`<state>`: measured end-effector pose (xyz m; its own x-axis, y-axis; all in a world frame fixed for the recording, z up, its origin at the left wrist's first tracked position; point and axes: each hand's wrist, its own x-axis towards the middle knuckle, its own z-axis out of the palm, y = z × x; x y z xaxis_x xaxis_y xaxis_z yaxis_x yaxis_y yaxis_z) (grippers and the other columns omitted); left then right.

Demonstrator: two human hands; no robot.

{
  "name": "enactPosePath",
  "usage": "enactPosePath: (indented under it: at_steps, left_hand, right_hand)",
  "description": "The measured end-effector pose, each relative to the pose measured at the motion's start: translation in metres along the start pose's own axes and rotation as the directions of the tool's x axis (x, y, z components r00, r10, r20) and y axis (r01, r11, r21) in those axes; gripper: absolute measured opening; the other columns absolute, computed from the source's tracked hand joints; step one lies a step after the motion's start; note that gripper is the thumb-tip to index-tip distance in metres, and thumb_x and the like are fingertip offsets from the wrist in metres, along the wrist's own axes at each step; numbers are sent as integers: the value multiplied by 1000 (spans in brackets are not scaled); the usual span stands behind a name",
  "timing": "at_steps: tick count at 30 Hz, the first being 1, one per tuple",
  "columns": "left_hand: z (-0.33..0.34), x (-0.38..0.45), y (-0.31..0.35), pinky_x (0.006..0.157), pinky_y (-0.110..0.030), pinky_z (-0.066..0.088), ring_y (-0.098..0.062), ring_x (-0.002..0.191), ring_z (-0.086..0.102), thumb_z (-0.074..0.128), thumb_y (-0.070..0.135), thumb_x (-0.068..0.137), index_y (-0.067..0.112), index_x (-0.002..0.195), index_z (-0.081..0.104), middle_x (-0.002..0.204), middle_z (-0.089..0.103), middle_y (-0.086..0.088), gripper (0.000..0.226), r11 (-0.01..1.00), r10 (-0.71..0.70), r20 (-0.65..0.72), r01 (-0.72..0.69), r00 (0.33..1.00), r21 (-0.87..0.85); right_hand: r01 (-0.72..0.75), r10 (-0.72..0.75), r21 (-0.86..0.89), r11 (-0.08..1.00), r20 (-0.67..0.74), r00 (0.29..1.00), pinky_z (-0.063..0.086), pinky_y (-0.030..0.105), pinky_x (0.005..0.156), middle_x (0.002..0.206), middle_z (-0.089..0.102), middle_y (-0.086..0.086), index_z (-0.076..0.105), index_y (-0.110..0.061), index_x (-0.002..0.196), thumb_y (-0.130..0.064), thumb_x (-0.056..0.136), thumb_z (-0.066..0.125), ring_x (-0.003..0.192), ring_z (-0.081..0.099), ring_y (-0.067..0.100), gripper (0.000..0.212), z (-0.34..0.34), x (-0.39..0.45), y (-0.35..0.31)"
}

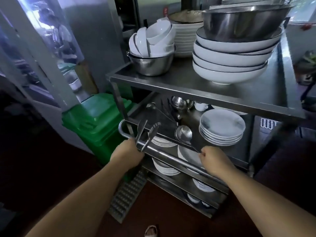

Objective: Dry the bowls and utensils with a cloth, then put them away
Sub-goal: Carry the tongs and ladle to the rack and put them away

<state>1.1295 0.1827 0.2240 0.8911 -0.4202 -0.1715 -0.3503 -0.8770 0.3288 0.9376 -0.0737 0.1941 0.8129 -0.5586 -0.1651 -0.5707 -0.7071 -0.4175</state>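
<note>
Bare hands: left [128,153] round steel tongs [145,134], right [212,159] pinching ladle [183,133].

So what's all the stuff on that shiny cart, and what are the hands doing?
cart: one, steel, several shelves, centre.
big white bowls: a stack, dark rims, top shelf right.
large steel bowls: nested, count unclear, on that stack.
small white bowls: several, tilted in a steel bowl, top shelf left.
white plates: a stack, second shelf right; more stacks on the shelves below.
ladle: one, steel, second shelf beside the plates; more utensils behind it, too dark to count.
tongs: steel, over the cart's handle bar.
bin: one, green, left of the cart.
left hand: grips the tongs.
right hand: pinches the ladle's thin handle.
</note>
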Motion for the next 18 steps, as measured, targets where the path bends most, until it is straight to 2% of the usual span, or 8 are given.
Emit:
enactPosePath:
  at_steps: [6, 10, 12, 15, 18]
  left_hand:
    - [-9, 106, 4, 72, -40, 61, -28, 88, 70, 70, 46, 86, 21, 109, 56, 99, 68, -3, 37, 989, 131, 5, -131, 991, 69]
    - [-11, 175, 4, 87, -42, 59, -35, 106, 71, 69, 49, 89, 15, 118, 62, 114, 74, -11, 45, 952, 262, 70, -270, 962, 144]
    - [-15, 207, 3, 94, -45, 58, -36, 112, 70, 70, 47, 90, 15, 124, 62, 120, 73, -12, 48, 933, 316, 127, -332, 940, 138]
    - [-17, 243, 4, 97, -48, 57, -38, 116, 67, 72, 38, 88, 15, 125, 59, 125, 68, -13, 46, 898, 380, 175, -408, 908, 163]
    - [-15, 269, 5, 99, -50, 57, -40, 119, 65, 71, 35, 89, 15, 128, 56, 128, 65, -14, 46, 847, 430, 211, -473, 878, 243]
  right_hand:
    - [-62, 58, -65, 996, -48, 997, 36, 32, 65, 64, 45, -5, 39, -23, 63, -28, 104, 59, 71, 53, 26, 46, 5, 62, -16]
    - [-146, 141, -65, 987, -71, 987, 42, 34, 66, 79, 66, 9, 60, -18, 76, -29, 104, 58, 78, 65, 31, 30, 11, 93, -35]
    - [-176, 172, -47, 983, -81, 982, 41, 34, 67, 86, 71, 12, 67, -12, 84, -26, 104, 58, 81, 66, 32, 26, 16, 106, -44]
    - [-247, 246, -11, 969, -62, 967, 35, 31, 66, 80, 62, 5, 56, -17, 78, -26, 103, 57, 69, 54, 24, 26, 25, 115, -55]
    - [-296, 296, 21, 955, -46, 954, 37, 31, 65, 77, 60, 3, 57, -17, 79, -28, 104, 57, 69, 56, 22, 27, 32, 119, -59]
